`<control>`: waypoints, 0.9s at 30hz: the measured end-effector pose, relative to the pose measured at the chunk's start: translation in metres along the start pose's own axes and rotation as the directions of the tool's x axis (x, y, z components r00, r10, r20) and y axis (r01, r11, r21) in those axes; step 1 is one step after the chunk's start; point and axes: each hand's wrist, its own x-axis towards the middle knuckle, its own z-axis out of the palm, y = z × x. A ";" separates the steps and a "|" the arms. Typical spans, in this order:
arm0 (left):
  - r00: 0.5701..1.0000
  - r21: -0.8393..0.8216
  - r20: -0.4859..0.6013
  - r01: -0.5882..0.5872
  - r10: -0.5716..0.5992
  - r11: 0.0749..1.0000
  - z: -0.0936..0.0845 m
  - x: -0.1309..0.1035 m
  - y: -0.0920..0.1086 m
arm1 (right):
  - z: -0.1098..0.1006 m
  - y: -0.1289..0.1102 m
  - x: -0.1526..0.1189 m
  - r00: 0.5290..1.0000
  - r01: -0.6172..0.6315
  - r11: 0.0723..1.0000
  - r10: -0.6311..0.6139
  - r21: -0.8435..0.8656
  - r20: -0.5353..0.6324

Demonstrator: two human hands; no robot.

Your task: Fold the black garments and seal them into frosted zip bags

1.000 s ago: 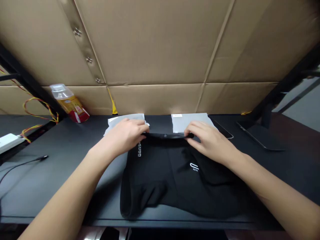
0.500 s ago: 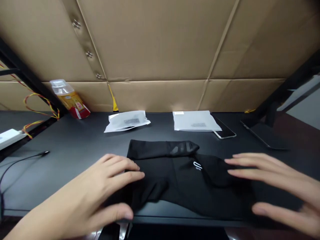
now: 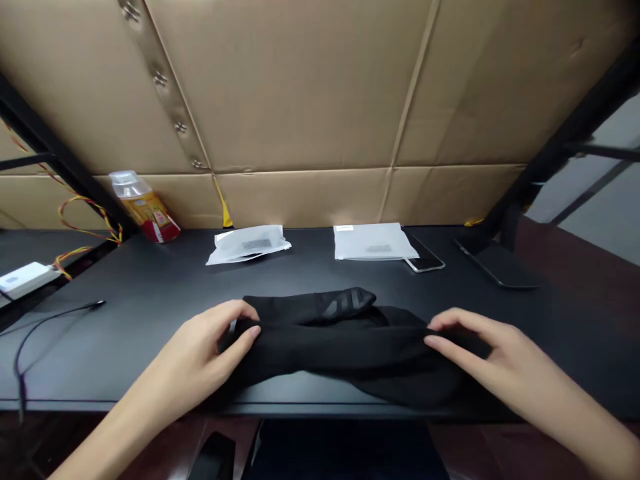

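Note:
A black stretchy cloth garment [image 3: 330, 347] lies bunched near the front edge of the dark table. Its far end is a folded band with dark grey stripes; its exact kind I cannot make out. My left hand [image 3: 220, 343] pinches the left end of a raised fold between thumb and fingers. At the right end of the same fold, my right hand [image 3: 465, 340] grips the cloth likewise. Between the two hands the fold runs nearly straight across. The white printed mark is hidden beneath it.
Two white zip pouches [image 3: 250, 244] [image 3: 375, 241] lie at the back, the right one partly over a phone [image 3: 425, 257]. A black flat device [image 3: 495, 263] rests farther right. At the back left leans a bottle [image 3: 145, 207]; a black cable [image 3: 60, 312] lies nearer. Cardboard [image 3: 300, 100] walls the back.
Both hands, spread over the cloth before, have closed on it. A fold of the garment has been lifted up and back, covering the white mark. The view has shifted slightly.

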 end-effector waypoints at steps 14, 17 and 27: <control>0.801 0.154 0.310 -0.574 0.512 0.804 0.059 0.118 0.099 | 0.022 0.009 -0.006 0.968 -0.249 0.959 0.246 -0.132 -0.038; 0.745 -0.029 0.285 -0.622 0.602 0.783 0.061 0.122 0.086 | 0.013 0.007 -0.006 0.953 -0.302 0.946 0.303 -0.119 -0.004; 0.837 -0.474 0.038 -0.466 0.546 0.748 0.050 0.137 0.044 | 0.044 -0.123 0.030 0.951 0.057 0.954 -0.142 -0.294 -0.275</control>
